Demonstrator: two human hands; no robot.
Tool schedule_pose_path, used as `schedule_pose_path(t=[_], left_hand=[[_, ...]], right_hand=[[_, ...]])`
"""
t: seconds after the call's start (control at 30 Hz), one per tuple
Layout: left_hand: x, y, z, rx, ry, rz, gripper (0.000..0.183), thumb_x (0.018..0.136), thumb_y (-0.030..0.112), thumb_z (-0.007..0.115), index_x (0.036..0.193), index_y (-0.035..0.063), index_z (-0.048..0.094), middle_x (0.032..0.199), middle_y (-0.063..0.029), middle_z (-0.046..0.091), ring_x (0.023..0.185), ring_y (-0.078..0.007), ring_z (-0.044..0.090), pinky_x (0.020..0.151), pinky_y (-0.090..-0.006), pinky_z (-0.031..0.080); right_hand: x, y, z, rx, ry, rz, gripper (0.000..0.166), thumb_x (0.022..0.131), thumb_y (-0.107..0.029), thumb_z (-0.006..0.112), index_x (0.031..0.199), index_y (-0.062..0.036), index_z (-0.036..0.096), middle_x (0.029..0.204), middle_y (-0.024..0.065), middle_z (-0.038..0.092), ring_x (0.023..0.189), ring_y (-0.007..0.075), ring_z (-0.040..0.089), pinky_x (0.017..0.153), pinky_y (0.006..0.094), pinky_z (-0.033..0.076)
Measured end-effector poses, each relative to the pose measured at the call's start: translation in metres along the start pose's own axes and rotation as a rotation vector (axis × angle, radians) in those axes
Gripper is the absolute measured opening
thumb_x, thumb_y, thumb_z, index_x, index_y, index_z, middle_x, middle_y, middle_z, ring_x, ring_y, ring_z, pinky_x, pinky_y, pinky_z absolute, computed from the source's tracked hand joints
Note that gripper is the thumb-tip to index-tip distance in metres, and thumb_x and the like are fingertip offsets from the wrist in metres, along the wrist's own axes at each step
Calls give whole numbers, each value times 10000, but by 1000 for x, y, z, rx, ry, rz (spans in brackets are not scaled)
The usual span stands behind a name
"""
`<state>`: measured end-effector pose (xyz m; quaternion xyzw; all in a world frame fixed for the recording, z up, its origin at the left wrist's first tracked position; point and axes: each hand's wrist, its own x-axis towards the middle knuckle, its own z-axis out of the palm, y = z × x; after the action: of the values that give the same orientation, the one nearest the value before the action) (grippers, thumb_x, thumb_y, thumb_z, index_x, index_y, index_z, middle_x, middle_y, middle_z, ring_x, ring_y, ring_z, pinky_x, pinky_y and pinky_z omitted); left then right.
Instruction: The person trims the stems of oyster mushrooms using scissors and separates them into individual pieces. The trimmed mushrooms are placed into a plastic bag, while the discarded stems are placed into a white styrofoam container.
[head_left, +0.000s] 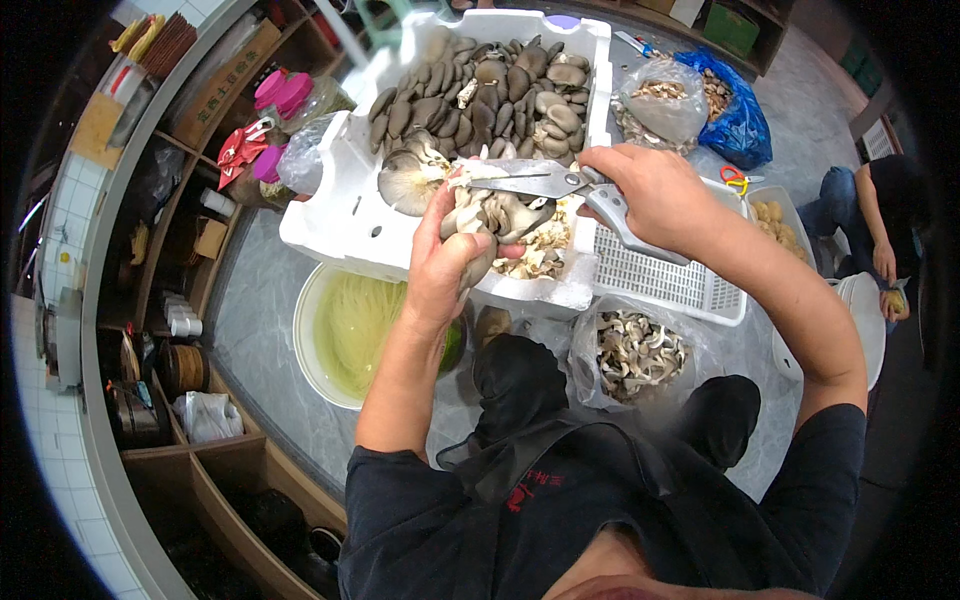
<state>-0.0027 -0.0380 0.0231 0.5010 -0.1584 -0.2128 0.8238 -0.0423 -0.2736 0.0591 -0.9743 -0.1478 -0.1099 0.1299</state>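
Observation:
My left hand (442, 262) grips a cluster of oyster mushrooms (495, 214), gills and stems facing up. In my right hand (649, 195) is a pair of scissors (540, 180) with grey handles. Their blades lie across the stem end of the cluster, close to my left fingertips; whether they are fully closed I cannot tell. Just beneath is a white foam box (330, 210) heaped with grey oyster mushrooms (487, 94). Pale trimmed stem pieces (544, 251) lie at its near right corner. A large upturned mushroom (411, 176) rests at the heap's near left edge.
A bag of cut mushrooms (641, 352) stands by my knees. To its left is a tub of pale shreds in liquid (356, 330). A white basket (660, 277) sits at right, with red-and-yellow scissors (739, 180) beyond. Another person (877, 217) sits at far right, holding something yellowish.

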Motion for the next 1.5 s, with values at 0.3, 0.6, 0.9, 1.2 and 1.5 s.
schedule_pose_path(t=[0.3,0.6,0.9,1.2,1.5], left_hand=[[5,1,-14,-64,4,-183,611,729,93,451,1315,14,300,1188,-175,482,1026,-295,531,750,-424,516],[10,3,-26,534,-13,280,713,635,6,528,1315,4,314,1164,-146,477,1043,-222,510,858,-329,452],[6,-8,-34,890,9,652,759,602,-29,548,1316,2,289,1202,-135,409,1047,-216,505,865,-321,454],[13,-5,-32,1154,53,869,764,583,18,614,1289,-14,324,1170,-177,471,1052,-260,507,927,-336,387],[21,-12,-18,1328,45,896,770,587,6,639,1293,28,332,1181,-209,486,1057,-357,516,889,-386,431]], right_hand=[[7,2,8,-24,-81,38,325,638,-12,551,959,-57,581,731,207,618,738,374,613,662,460,487],[38,19,-9,-152,-322,242,329,697,-194,652,975,-27,593,807,179,637,781,324,625,712,400,498],[61,-5,29,-334,-525,56,207,727,-47,525,914,-10,607,863,152,643,852,304,623,711,396,505],[54,-35,-8,610,48,53,285,763,-296,633,863,-30,618,762,106,618,704,185,612,614,295,480],[47,-33,42,1003,4,297,212,769,-164,651,850,-10,530,708,16,564,596,76,549,550,211,446]])
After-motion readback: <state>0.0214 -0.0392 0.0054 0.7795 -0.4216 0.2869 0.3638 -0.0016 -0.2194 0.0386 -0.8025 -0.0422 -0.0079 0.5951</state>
